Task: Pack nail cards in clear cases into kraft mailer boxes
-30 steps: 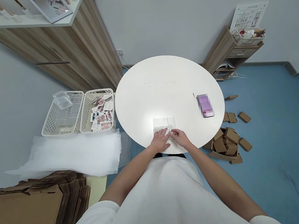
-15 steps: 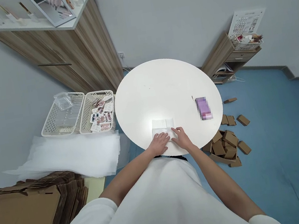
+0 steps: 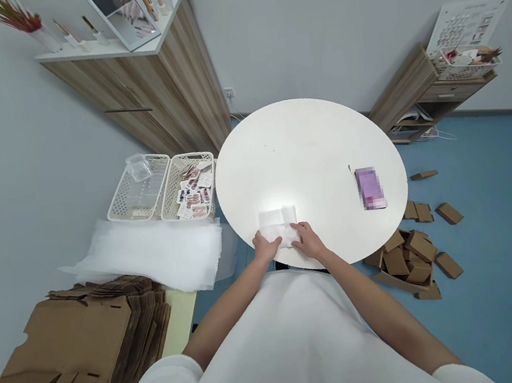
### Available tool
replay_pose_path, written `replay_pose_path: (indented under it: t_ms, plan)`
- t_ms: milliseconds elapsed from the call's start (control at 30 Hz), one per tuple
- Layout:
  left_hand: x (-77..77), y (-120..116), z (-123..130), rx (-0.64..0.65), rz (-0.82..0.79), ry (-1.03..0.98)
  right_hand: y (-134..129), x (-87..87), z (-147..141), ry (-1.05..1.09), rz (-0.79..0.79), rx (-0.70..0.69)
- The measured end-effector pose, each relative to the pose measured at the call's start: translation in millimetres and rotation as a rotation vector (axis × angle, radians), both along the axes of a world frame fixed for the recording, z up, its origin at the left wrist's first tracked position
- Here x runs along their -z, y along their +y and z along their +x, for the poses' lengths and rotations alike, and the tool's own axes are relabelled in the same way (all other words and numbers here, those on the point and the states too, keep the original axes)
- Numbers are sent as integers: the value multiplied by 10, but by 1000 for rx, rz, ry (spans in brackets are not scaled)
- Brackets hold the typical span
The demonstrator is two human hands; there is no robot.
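A folded white sheet, seemingly packing foam point(image 3: 270, 217), lies near the front edge of the round white table point(image 3: 302, 145). My left hand point(image 3: 267, 246) grips its left side, with the thumb laid over the top near the middle. At the right side my right hand point(image 3: 309, 239) holds the same sheet, thumb and fingers bent onto it. Whether anything is wrapped inside cannot be seen. Farther right on the table lies a purple, blurred-out packet point(image 3: 371, 188).
To the left stand a basket of printed cards point(image 3: 194, 188), a basket of clear plastic boxes point(image 3: 138, 184), a stack of white foam sheets point(image 3: 158, 249) and flattened cardboard point(image 3: 79, 336). Small brown boxes point(image 3: 412, 257) are heaped on the floor at right.
My left hand has gone from lying flat on the sheet to gripping its left side. The right hand stays at the right side, its fingers more bent. The view has shifted.
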State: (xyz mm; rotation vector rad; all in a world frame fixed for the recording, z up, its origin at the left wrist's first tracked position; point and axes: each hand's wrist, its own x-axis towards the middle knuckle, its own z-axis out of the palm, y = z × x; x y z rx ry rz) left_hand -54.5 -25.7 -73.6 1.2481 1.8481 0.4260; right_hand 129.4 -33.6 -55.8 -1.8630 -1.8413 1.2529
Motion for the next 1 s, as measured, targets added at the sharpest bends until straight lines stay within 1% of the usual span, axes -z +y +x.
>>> replay_pose_path:
  t_ms: [67, 100, 167, 233, 333, 433, 500, 567, 700, 767, 867, 933, 1000]
  plan:
    - [-32, 35, -60, -65, -30, -69, -10, 31, -64, 36, 7, 1]
    - [-60, 51, -97, -63, -67, -114, -15, 44, -83, 48, 9, 7]
    - [-131, 75, -166, -10, -143, -199, -18, 67, -98, 64, 10, 23]
    - [-205, 93, -208, 51, -167, -224, -14, 84, -99, 73, 9, 37]
    - [-296, 122, -183, 134, -105, -133, -2, 100, -119, 56, 8, 66]
    - [-354, 163, -57, 269, -36, -30, 3, 107, -164, 19, 16, 97]
    - [-370, 189, 57, 350, -6, 20, 0, 108, -192, 11, 27, 111]
    - [-367, 207, 167, 404, 10, 62, -9, 107, -206, 23, 43, 118]
    - [-331, 199, 291, 459, 18, 116, -29, 93, -194, 87, 47, 128]
    - [-318, 170, 301, 476, 16, 95, -25, 81, -190, 129, 22, 156]
    - [-322, 99, 283, 508, 35, 52, 6, 66, -221, 160, 0, 244]
    - [-339, 38, 258, 549, 58, 34, 36, 64, -259, 125, -2, 302]
    - [-360, -14, 218, 607, 78, 12, 61, 68, -292, 68, -1, 328]
